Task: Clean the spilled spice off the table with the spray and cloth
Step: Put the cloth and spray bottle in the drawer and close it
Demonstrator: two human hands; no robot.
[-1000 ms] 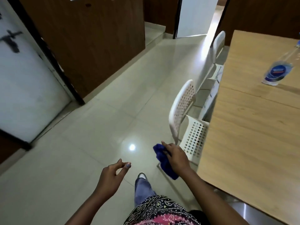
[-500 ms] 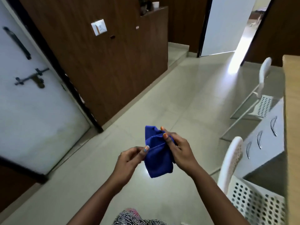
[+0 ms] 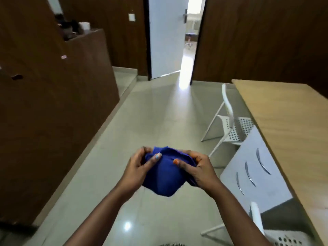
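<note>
Both hands, left and right, now pinch the blue cloth between them, away from the bench, so wiping appears finished or paused.

The cloth is a soft, matt blue fabric with a fine nap, bunched and creased in the grip of the left hand and the right hand. The desk has a pale wood-grain top with a smooth, low-sheen finish. Beneath it, the drawer unit has flat, matt grey-white fronts with curved handles of shiny metal. The far chair and the near chair look like white plastic or painted metal, their seats perforated with small holes. The floor is glossy, smooth tile that reflects light. The wall panels are dark brown wood veneer, semi-matt.
</note>
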